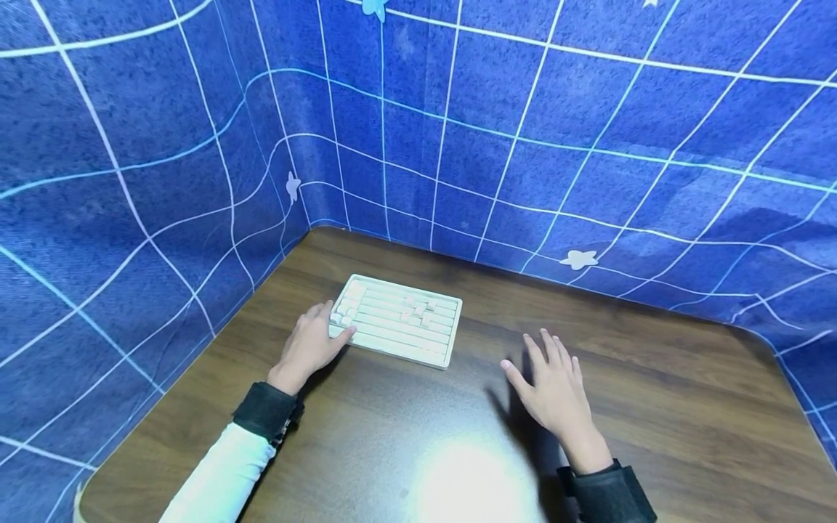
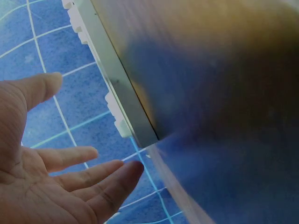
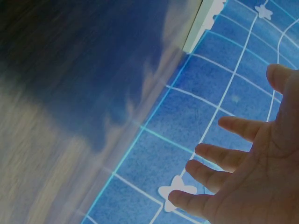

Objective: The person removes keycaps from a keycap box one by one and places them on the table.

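Observation:
A shallow, pale tray (image 1: 399,354) with long parallel ridges lies flat on the table. Small white blocks (image 1: 344,314) are grouped at its left end, and several more blocks (image 1: 419,312) sit scattered toward its right side. My left hand (image 1: 310,343) is at the tray's left end, thumb near the front edge and fingers near the left edge. In the left wrist view its fingers are spread, with the tray's side wall (image 2: 114,81) beyond them. My right hand (image 1: 554,388) hovers palm down to the right of the tray, fingers apart, holding nothing.
The brown wood-grain table (image 1: 660,370) has rounded corners. A blue cloth (image 1: 497,94) with white grid lines and stars hangs behind it and along the left. A bright glare spot (image 1: 471,479) lies on the table's near part.

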`<state>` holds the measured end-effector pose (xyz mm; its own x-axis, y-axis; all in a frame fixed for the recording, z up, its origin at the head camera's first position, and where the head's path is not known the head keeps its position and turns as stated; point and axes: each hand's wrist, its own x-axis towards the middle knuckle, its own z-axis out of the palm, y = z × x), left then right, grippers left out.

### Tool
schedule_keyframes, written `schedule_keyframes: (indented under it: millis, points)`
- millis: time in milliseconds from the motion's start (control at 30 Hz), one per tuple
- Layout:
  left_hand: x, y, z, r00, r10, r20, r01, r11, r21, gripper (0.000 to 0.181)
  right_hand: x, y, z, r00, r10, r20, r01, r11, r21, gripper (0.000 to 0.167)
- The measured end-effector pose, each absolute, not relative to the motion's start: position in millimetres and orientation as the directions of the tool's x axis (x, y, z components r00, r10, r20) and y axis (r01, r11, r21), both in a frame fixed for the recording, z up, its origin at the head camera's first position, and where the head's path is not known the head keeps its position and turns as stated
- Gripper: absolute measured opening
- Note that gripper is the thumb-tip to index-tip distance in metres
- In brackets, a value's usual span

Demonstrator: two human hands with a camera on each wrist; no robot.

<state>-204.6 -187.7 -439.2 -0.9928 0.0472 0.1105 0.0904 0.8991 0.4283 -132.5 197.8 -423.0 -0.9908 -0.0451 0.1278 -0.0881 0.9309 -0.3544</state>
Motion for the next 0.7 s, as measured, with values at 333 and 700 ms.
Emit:
schedule_keyframes:
  millis: [333,700]
  points:
    - [-215.7,-189.1,-439.4,-0.999,0.028,-0.031,0.014,0.921,0.388,0.086,-138.6,184.8,-425.9,-0.985,-0.099,0.140,-0.141,0.933,-0.332,0.071]
    - [-222.8,-186.0,-438.9,-0.995,0.030,-0.093,0.001,0.954,0.300,0.086,-139.9,178.0,-427.0,-0.982,-0.131,0.136,-0.169,0.930,-0.326,0.068]
